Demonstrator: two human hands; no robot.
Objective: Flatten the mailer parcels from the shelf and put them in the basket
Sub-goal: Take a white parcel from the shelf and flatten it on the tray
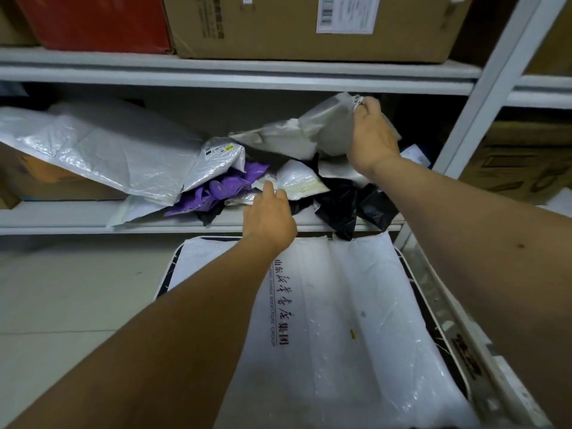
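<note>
Below the shelf edge: basket (431, 308), white-rimmed, filled across nearly its whole width by a flattened white mailer (356, 320) printed with dark lettering, lying smooth on top

On the middle shelf (77, 222): heap of crumpled mailers — large silvery one (102, 144) draped at left, purple one (223, 187) and black one (346, 202) bunched near the front edge, small white one (301, 181) between them

Up on the top shelf: red box (93, 20) and cardboard box (278, 26) with a label

Right hand (373, 137) raised over the heap, fingers curled round the upper corner of a grey mailer (312, 134), lifted clear of the pile and hanging down to the left of the wrist

Left hand (269, 218) stretched toward the heap, fingertips on the small white mailer at the shelf front; whether merely touching or pinching, could not tell
</note>
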